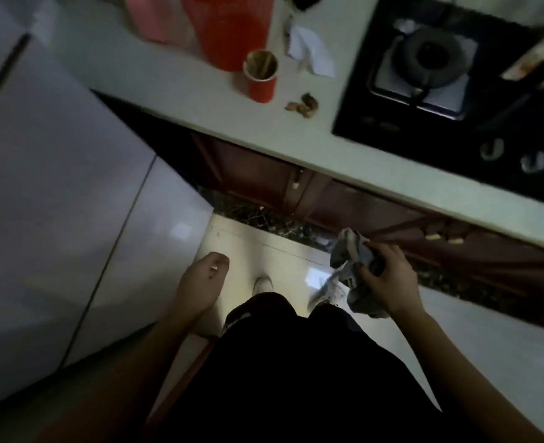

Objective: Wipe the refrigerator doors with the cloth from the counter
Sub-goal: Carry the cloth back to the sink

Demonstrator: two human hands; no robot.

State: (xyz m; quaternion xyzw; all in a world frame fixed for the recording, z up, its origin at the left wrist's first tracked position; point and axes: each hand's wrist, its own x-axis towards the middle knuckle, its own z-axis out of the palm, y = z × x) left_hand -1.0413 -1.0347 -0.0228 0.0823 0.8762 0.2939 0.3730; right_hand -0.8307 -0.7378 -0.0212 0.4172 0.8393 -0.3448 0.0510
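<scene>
Dim kitchen, head view looking down; frame blurred. Pale floor (264,251) at centre, white fridge (56,187) filling 9 o'clock, counter (200,100) running from 12 toward 4 o'clock.

Right hand (389,279) at 4 o'clock of centre, fingers (368,273) curled tight around a grey cloth (350,254). Cloth bunches out above the fingers toward 11 o'clock and hangs below the palm; it is off the counter, over the floor, well apart from the fridge doors.

Left hand (203,279) at 7 o'clock of centre, fingers loosely curled, holding nothing, just beside the lower fridge door edge.

On counter: red jug (229,30), red cup (261,78) at its 5 o'clock, crumpled white paper (312,49), brown scraps (304,105). Black stove (440,75) at 2 o'clock. Brown cabinets (264,180) under the counter. Dark shorts (296,362) and one shoe (263,284) between the hands.
</scene>
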